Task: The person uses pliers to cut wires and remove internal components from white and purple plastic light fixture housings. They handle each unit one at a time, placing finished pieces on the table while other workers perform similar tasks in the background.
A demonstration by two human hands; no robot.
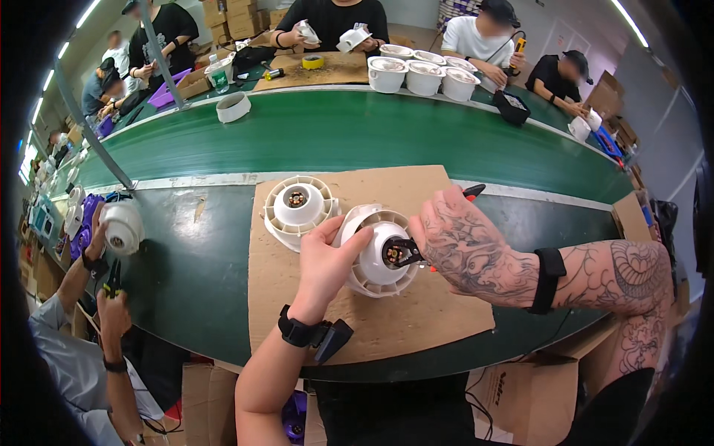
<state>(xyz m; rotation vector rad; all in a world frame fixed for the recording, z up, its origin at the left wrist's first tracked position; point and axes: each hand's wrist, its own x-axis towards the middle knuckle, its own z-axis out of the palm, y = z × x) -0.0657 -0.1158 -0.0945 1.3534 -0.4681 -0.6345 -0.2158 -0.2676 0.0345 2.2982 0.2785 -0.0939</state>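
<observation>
The left hand (327, 256) gripped the housing (374, 275) on the cardboard (297, 320), seemingly to steady it; the right hand (462, 249), fingers wrapped round pliers (407, 254), met its core from three o'clock; another housing (297, 213) sat at ten.

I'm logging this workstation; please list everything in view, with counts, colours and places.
finned housings: two, white, on the cardboard
cardboard: one sheet, brown, near table
near table: one, green, foreground
plier-like tool: one, black-red, at right housing
conveyor belt: one, green, beyond table
ring: one, white, on belt
tubs: six visible, white, far side
tape roll: one, yellow, far side
bottle: one, clear-green, far left
pouch: one, black, far right
co-workers: at least seven, around
neighbour's housing: one, white, left
neighbour's tool: one, mostly black, left
boxes: several, brown, background
other clutter: too small to count
wristbands: two, black, person's wrists
left hand: one, bare, holding right housing
right hand: one, tattooed, around tool
</observation>
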